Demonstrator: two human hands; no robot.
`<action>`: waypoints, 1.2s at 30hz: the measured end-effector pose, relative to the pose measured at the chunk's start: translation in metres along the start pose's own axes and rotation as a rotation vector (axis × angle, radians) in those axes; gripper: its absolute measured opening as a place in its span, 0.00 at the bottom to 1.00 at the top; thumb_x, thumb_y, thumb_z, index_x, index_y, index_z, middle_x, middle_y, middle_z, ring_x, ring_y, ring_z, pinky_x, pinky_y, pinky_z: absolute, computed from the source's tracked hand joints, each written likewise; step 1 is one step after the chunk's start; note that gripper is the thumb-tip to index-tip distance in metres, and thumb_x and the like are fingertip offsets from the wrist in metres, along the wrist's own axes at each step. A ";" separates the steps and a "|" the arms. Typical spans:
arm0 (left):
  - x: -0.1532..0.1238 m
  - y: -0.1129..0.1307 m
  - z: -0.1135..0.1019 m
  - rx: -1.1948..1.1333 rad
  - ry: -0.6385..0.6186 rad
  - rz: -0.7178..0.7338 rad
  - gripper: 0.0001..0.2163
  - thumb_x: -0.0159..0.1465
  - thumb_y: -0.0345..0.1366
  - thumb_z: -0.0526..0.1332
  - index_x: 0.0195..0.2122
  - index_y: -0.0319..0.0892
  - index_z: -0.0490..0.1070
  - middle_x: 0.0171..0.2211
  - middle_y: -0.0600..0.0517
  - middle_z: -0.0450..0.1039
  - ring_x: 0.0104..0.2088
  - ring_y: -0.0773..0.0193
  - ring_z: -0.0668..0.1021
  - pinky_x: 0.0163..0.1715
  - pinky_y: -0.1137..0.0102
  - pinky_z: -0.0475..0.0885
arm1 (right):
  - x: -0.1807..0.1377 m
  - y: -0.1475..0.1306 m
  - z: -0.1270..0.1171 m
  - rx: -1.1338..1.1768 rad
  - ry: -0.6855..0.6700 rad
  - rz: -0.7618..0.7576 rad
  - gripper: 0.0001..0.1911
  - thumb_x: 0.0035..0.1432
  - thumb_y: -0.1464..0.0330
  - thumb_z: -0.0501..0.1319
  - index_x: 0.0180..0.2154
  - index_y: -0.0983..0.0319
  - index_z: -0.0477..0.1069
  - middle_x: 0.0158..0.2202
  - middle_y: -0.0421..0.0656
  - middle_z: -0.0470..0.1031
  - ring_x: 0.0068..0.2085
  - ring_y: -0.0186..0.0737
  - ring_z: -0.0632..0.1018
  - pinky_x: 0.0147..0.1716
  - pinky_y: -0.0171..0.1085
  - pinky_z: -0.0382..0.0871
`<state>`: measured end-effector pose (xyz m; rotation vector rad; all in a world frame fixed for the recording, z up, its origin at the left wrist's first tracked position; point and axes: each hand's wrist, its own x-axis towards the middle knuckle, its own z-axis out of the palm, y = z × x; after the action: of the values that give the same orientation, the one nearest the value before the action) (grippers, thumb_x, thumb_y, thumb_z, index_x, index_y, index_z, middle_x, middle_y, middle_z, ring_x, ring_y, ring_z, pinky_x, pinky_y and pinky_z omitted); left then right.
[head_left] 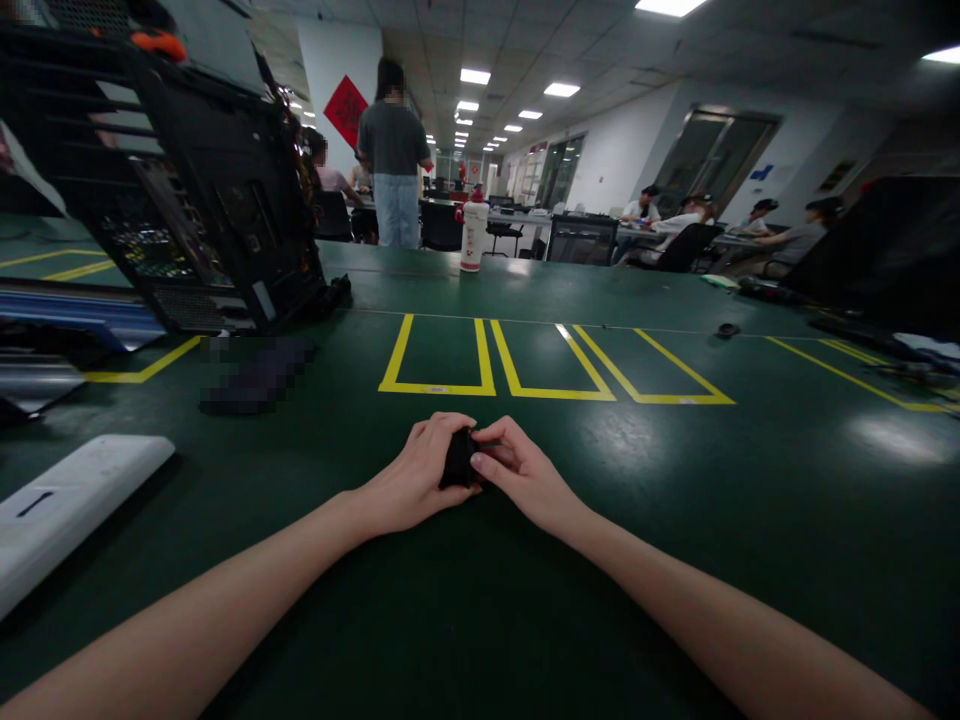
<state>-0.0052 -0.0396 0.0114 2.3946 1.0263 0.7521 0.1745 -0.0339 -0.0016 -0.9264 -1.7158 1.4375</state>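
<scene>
A small black object (458,460) sits between both my hands on the dark green table (675,480). My left hand (414,478) curls round its left side with the fingers closed over the top. From the right, my right hand (519,475) pinches it with thumb and fingers. Most of the object is hidden, so I cannot make out what it is. Both forearms rest low over the table's near part.
Yellow tape rectangles (439,357) mark the table beyond my hands. An open black computer case (225,200) stands at the far left, a white flat panel (67,500) lies near left, a white bottle (473,235) stands far off. A person stands behind; others sit at the right.
</scene>
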 end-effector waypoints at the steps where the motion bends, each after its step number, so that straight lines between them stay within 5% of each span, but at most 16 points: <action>1: 0.000 0.000 0.000 0.001 0.000 0.006 0.25 0.56 0.33 0.60 0.52 0.47 0.50 0.47 0.46 0.59 0.47 0.53 0.66 0.45 0.54 0.64 | 0.001 0.000 0.000 0.010 0.004 0.008 0.08 0.55 0.65 0.55 0.38 0.58 0.60 0.40 0.41 0.65 0.41 0.38 0.72 0.36 0.40 0.71; 10: 0.000 0.002 -0.001 -0.018 -0.005 -0.027 0.24 0.56 0.34 0.60 0.51 0.47 0.51 0.47 0.47 0.59 0.47 0.54 0.66 0.45 0.56 0.64 | 0.000 -0.004 -0.001 -0.034 -0.025 0.014 0.14 0.54 0.69 0.56 0.43 0.57 0.61 0.46 0.41 0.63 0.50 0.41 0.67 0.45 0.44 0.67; 20: -0.001 -0.007 0.006 -0.003 0.035 0.017 0.27 0.55 0.34 0.61 0.52 0.47 0.49 0.48 0.47 0.58 0.49 0.53 0.64 0.47 0.54 0.62 | 0.003 0.000 -0.001 0.010 0.004 0.013 0.08 0.54 0.64 0.55 0.38 0.58 0.61 0.39 0.40 0.66 0.37 0.36 0.73 0.36 0.40 0.71; 36: -0.001 -0.001 0.000 -0.024 -0.012 -0.028 0.24 0.56 0.33 0.60 0.52 0.47 0.50 0.47 0.47 0.58 0.47 0.54 0.65 0.46 0.55 0.64 | -0.001 -0.003 -0.002 0.048 -0.064 0.016 0.13 0.52 0.68 0.59 0.41 0.57 0.60 0.43 0.40 0.65 0.44 0.40 0.72 0.39 0.40 0.71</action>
<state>-0.0065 -0.0398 0.0106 2.3571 1.0379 0.7347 0.1768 -0.0339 0.0020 -0.8797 -1.7159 1.5269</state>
